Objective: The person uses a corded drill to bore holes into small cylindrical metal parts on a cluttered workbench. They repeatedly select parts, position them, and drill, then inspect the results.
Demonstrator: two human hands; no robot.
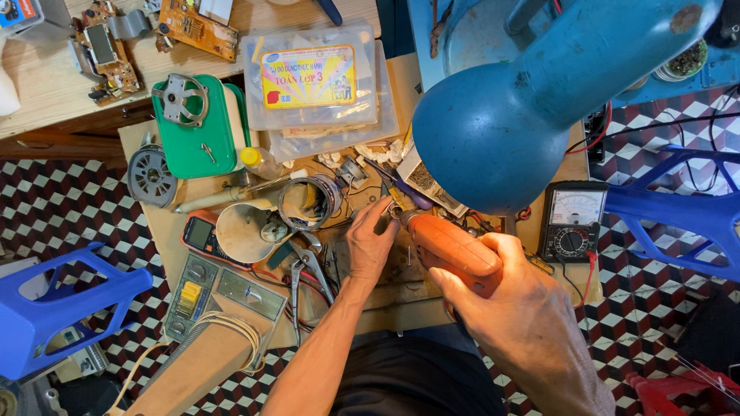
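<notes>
My right hand (515, 302) grips an orange handheld drill (451, 248) whose tip points up-left toward a small part on the cluttered wooden bench (401, 296). My left hand (371, 239) rests on the bench, its fingertips pinching or steadying that small part at the drill's tip (395, 209). What exactly lies under the fingers is too small to tell.
A big blue lamp shade (493, 131) hangs over the bench's right side. An analog multimeter (571, 221) sits right, pliers (306, 279) and a digital meter (202, 233) left. Clear plastic boxes (316, 81), a green box (196, 127), circuit boards (196, 27) and blue stools (54, 304) surround.
</notes>
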